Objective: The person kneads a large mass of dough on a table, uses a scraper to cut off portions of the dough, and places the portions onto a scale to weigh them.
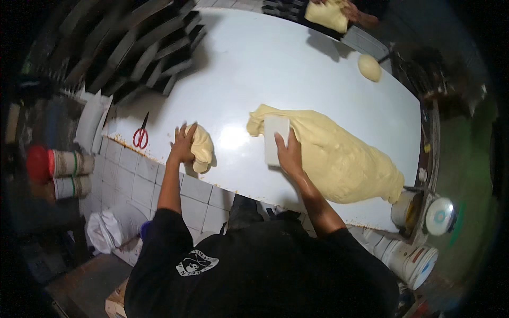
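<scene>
On the white table (228,69), a large pale-yellow mass of dough (344,153) stretches toward the right, its narrow left end folded over. My right hand (289,153) grips a white rectangular dough scraper (274,140), which stands against the left part of that mass. Further left, my left hand (183,146) lies against a small folded piece of dough (202,147) near the table's front edge. Its fingers are spread, touching the dough's left side.
Red-handled scissors (141,137) lie to the left. Dark metal pans (138,47) are stacked at the back left. A round dough ball (369,68) sits at the far right. Across the table, another person's hands (358,13) hold dough. A pot (406,209) and buckets (411,262) stand at the right.
</scene>
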`<state>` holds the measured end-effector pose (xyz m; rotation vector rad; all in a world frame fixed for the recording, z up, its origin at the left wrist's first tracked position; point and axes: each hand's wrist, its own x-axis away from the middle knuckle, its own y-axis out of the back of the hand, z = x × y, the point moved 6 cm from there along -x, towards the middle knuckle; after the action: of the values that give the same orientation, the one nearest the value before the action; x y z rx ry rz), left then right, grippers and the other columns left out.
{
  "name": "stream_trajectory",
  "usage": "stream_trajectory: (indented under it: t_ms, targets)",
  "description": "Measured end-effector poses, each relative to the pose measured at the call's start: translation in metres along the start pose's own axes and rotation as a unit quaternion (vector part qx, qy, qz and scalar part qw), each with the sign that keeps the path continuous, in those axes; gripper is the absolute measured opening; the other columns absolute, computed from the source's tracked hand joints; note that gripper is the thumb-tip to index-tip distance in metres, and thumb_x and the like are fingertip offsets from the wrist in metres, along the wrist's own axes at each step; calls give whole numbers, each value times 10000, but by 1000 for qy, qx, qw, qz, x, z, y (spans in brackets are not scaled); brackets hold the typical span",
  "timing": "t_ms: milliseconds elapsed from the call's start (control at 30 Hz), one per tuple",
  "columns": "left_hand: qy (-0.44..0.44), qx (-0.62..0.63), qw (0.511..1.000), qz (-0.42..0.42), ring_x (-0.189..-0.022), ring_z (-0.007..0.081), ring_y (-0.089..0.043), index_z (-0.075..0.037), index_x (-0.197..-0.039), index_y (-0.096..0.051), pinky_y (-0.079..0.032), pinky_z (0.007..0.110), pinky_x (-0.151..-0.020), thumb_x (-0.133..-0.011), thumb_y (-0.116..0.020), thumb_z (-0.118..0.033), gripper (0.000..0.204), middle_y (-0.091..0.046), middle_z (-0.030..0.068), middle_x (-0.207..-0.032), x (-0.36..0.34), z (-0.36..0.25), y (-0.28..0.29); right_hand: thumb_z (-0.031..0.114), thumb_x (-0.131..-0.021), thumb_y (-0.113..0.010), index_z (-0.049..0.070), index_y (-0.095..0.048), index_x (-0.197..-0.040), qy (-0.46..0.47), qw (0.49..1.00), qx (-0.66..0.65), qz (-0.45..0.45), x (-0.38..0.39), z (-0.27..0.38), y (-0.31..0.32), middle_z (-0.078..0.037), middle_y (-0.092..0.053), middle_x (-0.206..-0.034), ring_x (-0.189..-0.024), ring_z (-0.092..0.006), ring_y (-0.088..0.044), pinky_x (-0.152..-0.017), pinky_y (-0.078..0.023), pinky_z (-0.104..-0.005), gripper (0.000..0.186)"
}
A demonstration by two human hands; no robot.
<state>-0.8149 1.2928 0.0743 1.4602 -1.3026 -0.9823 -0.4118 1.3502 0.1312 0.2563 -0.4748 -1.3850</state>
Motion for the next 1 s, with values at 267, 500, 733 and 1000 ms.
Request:
stream_trajectory:
  t_ms: [267, 500, 733, 1000]
  targets:
    - [124, -56, 989, 54, -910, 319, -734, -116, -1088, -715, -588, 452, -776, -749, -770, -323, 401, -758, 129, -999, 7, 27, -45, 317, -1012, -626, -29, -563, -1305, 86, 956, -104, -261, 188, -109, 243, -254, -702, -1097, -1021, -401, -688, -869, -530, -440, 457]
    - [-64, 177, 946, 263, -1050, 317, -698, -17, -1209, -670, -556, 442, -902, -795, -692, -77, 419, -715, 154, -1192, 74, -446, 20, 356, -1014, -625, -79, -543, -1286, -35, 866, -172, -467, 391, -227, 478, -268, -673, -1173, -1086, -369, -663, -935, -496, -438, 519]
    - [-464, 346, 787, 213, -1083, 196, -642, 22, -1249, -608, -506, 327, -947, -797, -760, -8, 478, -691, 121, -1163, 172, -954, 150, 197, -1045, -591, -43, -554, -1275, -24, 700, -191, -688, 533, -239, 592, -95, -645, -1128, -1018, -154, -584, -917, -459, -303, 335]
    - [-627, 419, 639, 151, -1167, 275, -666, -53, -1425, -570, -529, 376, -948, -781, -831, -205, 711, -657, 187, -1332, 220, -1288, 142, 214, -1042, -590, -53, -556, -1272, -56, 572, -170, -800, 629, -266, 572, -118, -636, -1135, -1017, -171, -570, -919, -457, -324, 354]
